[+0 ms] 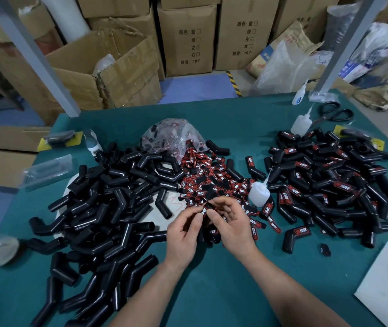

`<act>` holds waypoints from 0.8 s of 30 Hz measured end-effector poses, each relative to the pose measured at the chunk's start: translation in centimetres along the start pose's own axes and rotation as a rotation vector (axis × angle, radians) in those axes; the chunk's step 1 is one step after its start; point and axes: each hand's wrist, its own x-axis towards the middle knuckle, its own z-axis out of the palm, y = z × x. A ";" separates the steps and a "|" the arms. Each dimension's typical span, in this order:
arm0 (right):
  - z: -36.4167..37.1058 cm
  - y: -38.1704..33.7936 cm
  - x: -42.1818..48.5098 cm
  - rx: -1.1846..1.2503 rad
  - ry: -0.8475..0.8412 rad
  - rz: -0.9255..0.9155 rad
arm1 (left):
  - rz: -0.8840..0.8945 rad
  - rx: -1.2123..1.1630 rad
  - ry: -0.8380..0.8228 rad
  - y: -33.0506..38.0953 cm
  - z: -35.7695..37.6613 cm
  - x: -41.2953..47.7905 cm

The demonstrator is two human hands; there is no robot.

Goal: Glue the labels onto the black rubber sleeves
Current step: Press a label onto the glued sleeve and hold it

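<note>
Pinching one small red-and-black label (204, 210), both hands meet over the green table (212, 291). Head view only.

Left hand (183, 232): thumb and forefinger closed on the label's left end, other fingers curled under. Right hand (232, 224): thumb and fingertips closed on the label's right end. A small dark bit sits at the right fingertips, too small to tell what it is. The label is off the table, held between the two hands.

- Just beyond the grip: a heap of loose labels (214, 178), red and black, some face down.
- Past that heap: a clear plastic bag (171, 133) with more labels inside.
- Left of the grip and running down toward the person: a big pile of bare black sleeves (108, 208), bent tubes, lying on a pale sheet.
- Right of the grip: a pile of labelled sleeves (329, 185), the word TAPER readable on several.
- Directly under the hands: one more sleeve with a TAPER label, partly hidden.
- Near the right hand, just up and to the right: a white glue bottle (259, 192), standing at the edge of the label heap with its nozzle tilted right. It touches neither hand.
- Far right of the grip, behind the labelled pile: a second bottle (301, 125) and black-handled scissors (334, 114).
- Lower right of the grip: a white sheet (386, 289) with red marks at the table corner.
- Off the table, behind everything: stacked cardboard boxes (188, 41).
</note>
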 end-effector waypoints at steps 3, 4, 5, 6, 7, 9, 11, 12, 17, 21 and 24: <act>0.0 0.0 0.0 -0.002 0.010 -0.019 | 0.046 0.082 0.005 0.0 -0.1 0.2; -0.1 -0.1 0.0 0.001 0.012 -0.022 | 0.057 0.083 0.003 0.0 -0.1 0.2; -0.1 -0.2 0.1 0.000 0.012 -0.027 | 0.071 0.082 0.000 -0.1 -0.2 0.2; -0.1 -0.2 0.1 -0.002 0.010 -0.035 | 0.078 0.076 -0.004 -0.2 -0.2 0.2; -0.1 -0.3 0.1 -0.005 0.009 -0.044 | 0.078 0.067 -0.008 -0.2 -0.2 0.2; -0.2 -0.5 0.1 -0.013 0.011 -0.070 | 0.071 0.059 -0.008 -0.3 -0.2 0.3; -0.3 -0.6 0.1 -0.017 0.006 -0.083 | 0.076 0.064 -0.005 -0.5 -0.3 0.4; -0.3 -0.6 0.1 -0.021 -0.005 -0.094 | 0.078 0.069 -0.006 -0.7 -0.4 0.4; -0.9 -0.8 0.6 -0.157 -0.089 -0.179 | 0.111 0.099 -0.022 -0.9 -0.5 0.6; -2.8 -0.7 1.9 -0.465 -0.324 -0.496 | 0.127 0.131 -0.087 -1.3 -0.7 0.8; -3.9 -0.9 2.5 -0.592 -0.390 -0.589 | 0.023 0.129 -0.103 -1.6 -0.8 0.6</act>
